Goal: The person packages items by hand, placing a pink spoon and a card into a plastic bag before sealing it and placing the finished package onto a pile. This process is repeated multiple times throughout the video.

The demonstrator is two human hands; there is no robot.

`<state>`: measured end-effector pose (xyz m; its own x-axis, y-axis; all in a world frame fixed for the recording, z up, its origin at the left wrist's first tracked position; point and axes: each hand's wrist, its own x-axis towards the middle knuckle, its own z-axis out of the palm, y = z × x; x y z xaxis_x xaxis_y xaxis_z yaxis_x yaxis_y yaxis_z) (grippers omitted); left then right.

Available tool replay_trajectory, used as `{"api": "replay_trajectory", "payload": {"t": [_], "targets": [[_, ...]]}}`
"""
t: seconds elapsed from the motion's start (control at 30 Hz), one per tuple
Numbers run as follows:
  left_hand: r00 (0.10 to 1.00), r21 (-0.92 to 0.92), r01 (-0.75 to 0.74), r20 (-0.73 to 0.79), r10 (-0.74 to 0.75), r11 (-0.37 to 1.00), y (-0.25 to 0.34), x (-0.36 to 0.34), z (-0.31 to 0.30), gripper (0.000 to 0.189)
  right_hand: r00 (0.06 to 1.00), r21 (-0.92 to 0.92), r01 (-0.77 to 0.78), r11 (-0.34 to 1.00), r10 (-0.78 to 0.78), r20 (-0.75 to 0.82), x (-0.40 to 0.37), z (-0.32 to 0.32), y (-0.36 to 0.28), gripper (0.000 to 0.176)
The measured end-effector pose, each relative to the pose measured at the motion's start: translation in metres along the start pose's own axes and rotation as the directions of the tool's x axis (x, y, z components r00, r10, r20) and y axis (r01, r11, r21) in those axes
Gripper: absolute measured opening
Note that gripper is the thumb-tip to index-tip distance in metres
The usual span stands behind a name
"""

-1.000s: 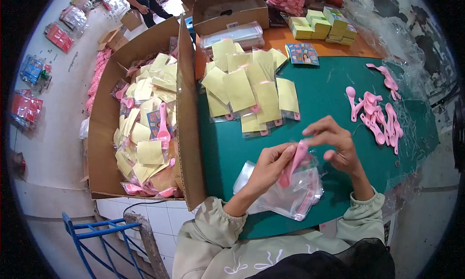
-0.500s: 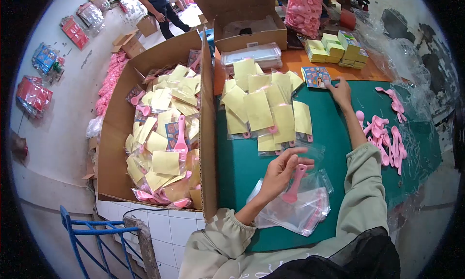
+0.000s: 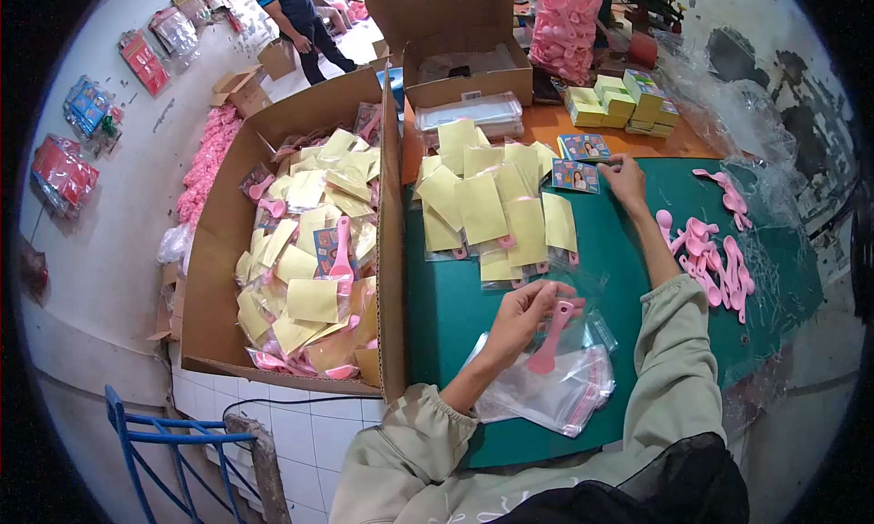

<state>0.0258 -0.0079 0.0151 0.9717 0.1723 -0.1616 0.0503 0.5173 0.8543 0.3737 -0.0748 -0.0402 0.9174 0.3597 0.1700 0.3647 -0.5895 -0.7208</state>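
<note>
My left hand (image 3: pixel 526 318) has its fingers pinched together at the mouth of a clear plastic bag (image 3: pixel 590 292). A pink measuring spoon (image 3: pixel 550 340) hangs below those fingers, seemingly inside the bag. Under it lies a fanned pile of clear bags (image 3: pixel 574 401). Farther off, my right hand (image 3: pixel 625 180) grips the right edge of a blue printed card (image 3: pixel 575 176). Just behind that card is a stack of similar cards (image 3: pixel 583 147). To the left, packed bags with yellow card backs (image 3: pixel 482 205) lie overlapping on the green table top (image 3: pixel 437 333).
A large cardboard box (image 3: pixel 393 251) full of packed bags stands at left. Loose pink spoons (image 3: pixel 719 260) lie at right. Card stacks (image 3: pixel 619 101), an open carton (image 3: pixel 473 87) and a bag of pink spoons (image 3: pixel 566 28) are at the back. A person (image 3: pixel 300 23) stands beyond.
My right hand has drawn one card off the stack, toward me and slightly left. The fingers of my left hand have closed together at the bag's mouth.
</note>
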Motion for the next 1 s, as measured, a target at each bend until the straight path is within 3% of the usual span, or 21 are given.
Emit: {"api": "replay_trajectory", "payload": {"t": [0.07,0.17,0.2,0.3,0.33,0.43,0.53,0.67,0.77,0.8,0.9,1.0], "targets": [[1.0,-0.013,-0.013,0.015,0.013,1.0,-0.004,0.002,0.0,0.037,0.998,-0.09,0.057,0.994,-0.053,0.038,-0.016,0.002,-0.013,0.066],[0.999,-0.028,-0.022,0.048,0.023,0.999,-0.011,0.006,-0.006,0.037,0.961,-0.163,0.272,0.948,-0.259,0.096,-0.03,0.012,-0.018,0.069],[0.998,-0.038,-0.024,0.057,0.026,0.999,-0.012,0.006,-0.006,0.036,0.977,-0.178,0.2,0.963,-0.184,0.106,-0.032,0.018,-0.019,0.071],[0.998,-0.042,-0.021,0.053,0.024,0.999,-0.013,0.006,-0.006,0.035,0.948,-0.267,0.234,0.935,-0.158,0.277,-0.026,0.014,-0.018,0.075],[0.998,-0.033,-0.017,0.055,0.019,0.999,-0.012,0.005,-0.006,0.035,0.909,-0.293,0.326,0.899,-0.213,0.358,-0.015,0.016,-0.015,0.076],[0.998,-0.024,0.003,0.07,-0.001,1.0,-0.011,0.004,-0.003,0.035,0.883,-0.312,0.32,0.895,-0.162,0.44,-0.012,0.003,-0.029,0.072],[0.995,-0.053,-0.004,0.104,0.009,0.999,-0.012,0.007,-0.003,0.035,0.858,-0.208,0.38,0.901,-0.259,0.444,0.005,0.008,-0.017,0.061],[0.99,-0.05,-0.035,0.134,0.042,0.998,-0.013,0.008,-0.007,0.034,0.875,0.046,0.323,0.945,-0.317,0.366,-0.016,0.001,-0.018,0.04],[0.99,0.019,-0.066,0.13,0.063,0.998,-0.012,0.005,-0.006,0.035,0.867,0.467,0.18,0.866,-0.364,0.34,-0.058,-0.027,-0.039,0.027],[0.987,0.06,-0.086,0.144,0.076,0.994,-0.009,0.003,-0.006,0.035,0.86,0.403,0.249,0.881,-0.393,0.326,-0.077,-0.044,-0.053,0.024],[0.983,0.13,-0.125,0.149,0.105,0.984,0.001,-0.005,-0.001,0.037,0.85,0.36,0.03,0.933,-0.213,0.481,-0.134,-0.104,-0.105,0.027],[0.983,0.159,-0.125,0.152,0.101,0.979,0.01,-0.008,0.003,0.037,0.827,0.321,0.09,0.943,-0.251,0.503,-0.172,-0.151,-0.136,0.03]]}}
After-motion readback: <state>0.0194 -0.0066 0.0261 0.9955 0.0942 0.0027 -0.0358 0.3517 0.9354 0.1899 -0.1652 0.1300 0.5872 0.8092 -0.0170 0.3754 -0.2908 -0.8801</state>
